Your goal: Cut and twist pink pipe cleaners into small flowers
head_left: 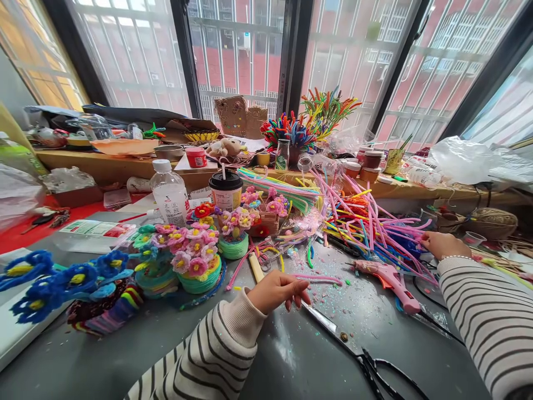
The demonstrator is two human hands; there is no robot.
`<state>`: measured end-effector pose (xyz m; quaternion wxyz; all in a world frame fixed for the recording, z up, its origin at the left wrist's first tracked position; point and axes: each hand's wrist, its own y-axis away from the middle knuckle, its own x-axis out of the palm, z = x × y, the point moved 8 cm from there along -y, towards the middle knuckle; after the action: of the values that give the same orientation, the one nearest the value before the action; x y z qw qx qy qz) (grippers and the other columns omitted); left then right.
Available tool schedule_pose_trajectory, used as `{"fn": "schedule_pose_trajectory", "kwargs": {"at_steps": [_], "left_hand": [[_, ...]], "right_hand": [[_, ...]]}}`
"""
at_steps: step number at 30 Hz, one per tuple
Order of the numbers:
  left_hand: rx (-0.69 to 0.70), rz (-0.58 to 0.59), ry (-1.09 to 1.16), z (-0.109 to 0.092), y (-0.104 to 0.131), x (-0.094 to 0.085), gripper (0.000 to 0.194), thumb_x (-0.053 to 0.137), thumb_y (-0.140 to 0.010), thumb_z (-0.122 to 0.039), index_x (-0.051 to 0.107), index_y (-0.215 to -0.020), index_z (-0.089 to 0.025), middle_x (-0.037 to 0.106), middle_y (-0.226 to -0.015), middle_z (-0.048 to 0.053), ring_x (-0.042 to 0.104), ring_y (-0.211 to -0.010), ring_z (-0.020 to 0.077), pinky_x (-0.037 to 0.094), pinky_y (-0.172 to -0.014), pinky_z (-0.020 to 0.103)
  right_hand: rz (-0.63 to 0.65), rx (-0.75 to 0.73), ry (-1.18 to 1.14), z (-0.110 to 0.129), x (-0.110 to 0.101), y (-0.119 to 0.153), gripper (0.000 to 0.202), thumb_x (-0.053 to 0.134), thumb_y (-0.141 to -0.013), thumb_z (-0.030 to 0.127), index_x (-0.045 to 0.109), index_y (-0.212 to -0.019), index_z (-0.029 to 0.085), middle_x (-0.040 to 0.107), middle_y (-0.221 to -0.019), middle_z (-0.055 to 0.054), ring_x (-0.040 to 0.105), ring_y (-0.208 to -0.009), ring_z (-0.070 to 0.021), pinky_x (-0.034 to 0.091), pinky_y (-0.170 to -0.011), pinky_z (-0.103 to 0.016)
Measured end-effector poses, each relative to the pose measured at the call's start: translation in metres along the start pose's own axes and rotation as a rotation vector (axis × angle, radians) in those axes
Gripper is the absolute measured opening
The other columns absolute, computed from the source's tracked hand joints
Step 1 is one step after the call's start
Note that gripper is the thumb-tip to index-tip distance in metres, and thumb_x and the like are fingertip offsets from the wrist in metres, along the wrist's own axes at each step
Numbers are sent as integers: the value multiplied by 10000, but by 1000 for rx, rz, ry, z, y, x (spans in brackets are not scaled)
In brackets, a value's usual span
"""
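My left hand (280, 291) is over the middle of the grey table, its fingers curled loosely, beside the blade of the large black-handled scissors (333, 328). Whether it holds anything small I cannot make out. On the right, my right hand (446, 245) reaches to the right end of a heap of pink, orange and blue pipe cleaners (366, 216); its fingertips are pressed together at a pink strand. Between the hands lies a pink glue gun (387, 280). A short pink pipe cleaner (318, 279) rests just past my left hand.
Pipe-cleaner flower pots (200, 272) and blue flowers (75, 280) crowd the left. Behind them stand a clear bottle (170, 194) and a black-lidded cup (225, 191). Jars and plastic bags fill the wooden ledge (416, 190). The glue gun's black cord (443, 326) runs under my right forearm.
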<state>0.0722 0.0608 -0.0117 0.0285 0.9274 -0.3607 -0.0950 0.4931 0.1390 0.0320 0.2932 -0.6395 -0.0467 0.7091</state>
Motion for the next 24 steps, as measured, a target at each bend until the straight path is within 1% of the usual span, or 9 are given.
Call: {"fn": "schedule_pose_trajectory", "kwargs": {"at_steps": [4, 9, 11, 13, 15, 17, 18, 20, 24], "left_hand": [[-2, -3, 11, -2, 0, 2, 537, 430, -632, -583, 642, -613, -90, 519, -478, 1, 404, -414, 48, 329, -416, 167], [6, -29, 19, 1, -2, -1, 539, 418, -643, -585, 625, -599, -89, 494, -467, -3, 403, -412, 49, 325, -405, 169], [48, -141, 33, -1, -2, -12, 529, 402, -666, -571, 606, -595, -89, 479, -473, -6, 398, -407, 49, 329, -410, 176], [103, -347, 8, -4, 3, -31, 469, 405, -695, -527, 588, -643, -98, 490, -521, -3, 409, -427, 54, 349, -437, 186], [157, -566, -133, -11, 12, -49, 358, 450, -706, -453, 572, -736, -119, 526, -620, 12, 441, -485, 71, 377, -491, 203], [213, -701, -391, -20, 20, -55, 259, 496, -702, -368, 561, -813, -143, 550, -731, 33, 482, -588, 104, 398, -580, 234], [237, -720, -528, -24, 22, -54, 230, 506, -701, -335, 562, -830, -152, 556, -765, 40, 495, -642, 123, 398, -629, 253], [247, -676, -738, -26, 19, -46, 200, 507, -705, -299, 567, -840, -164, 571, -795, 51, 509, -734, 158, 383, -709, 291], [143, -530, -892, -11, 10, -37, 278, 528, -687, -326, 554, -925, -184, 613, -801, 49, 522, -784, 196, 378, -726, 321]], "right_hand": [[179, 80, 124, -1, 12, 0, 109, 560, -598, 272, 635, -581, 195, 556, -543, -112, 492, -436, -191, 299, -432, -316], [248, 145, 209, 3, 16, 5, 177, 477, -674, 242, 636, -651, 166, 587, -715, -181, 553, -600, -241, 322, -476, -335], [258, 159, 231, 5, 16, 6, 176, 473, -678, 231, 629, -645, 155, 586, -756, -196, 560, -647, -256, 326, -489, -341], [258, 174, 253, 6, 15, 6, 180, 477, -679, 235, 624, -639, 138, 580, -778, -218, 562, -686, -276, 325, -493, -348], [256, 184, 269, 8, 12, 6, 197, 471, -688, 244, 623, -643, 127, 573, -788, -234, 560, -709, -289, 322, -489, -348], [262, 187, 274, 9, 10, 8, 206, 456, -695, 242, 625, -672, 126, 573, -798, -237, 562, -708, -289, 321, -481, -342], [269, 187, 274, 9, 10, 8, 204, 453, -693, 236, 626, -697, 128, 575, -807, -236, 564, -703, -288, 321, -477, -336], [286, 181, 266, 8, 9, 10, 202, 460, -679, 232, 623, -748, 134, 581, -829, -226, 567, -698, -287, 323, -475, -326], [292, 170, 248, 9, -1, 11, 250, 442, -684, 251, 602, -844, 146, 577, -896, -205, 563, -723, -278, 333, -502, -325]]}}
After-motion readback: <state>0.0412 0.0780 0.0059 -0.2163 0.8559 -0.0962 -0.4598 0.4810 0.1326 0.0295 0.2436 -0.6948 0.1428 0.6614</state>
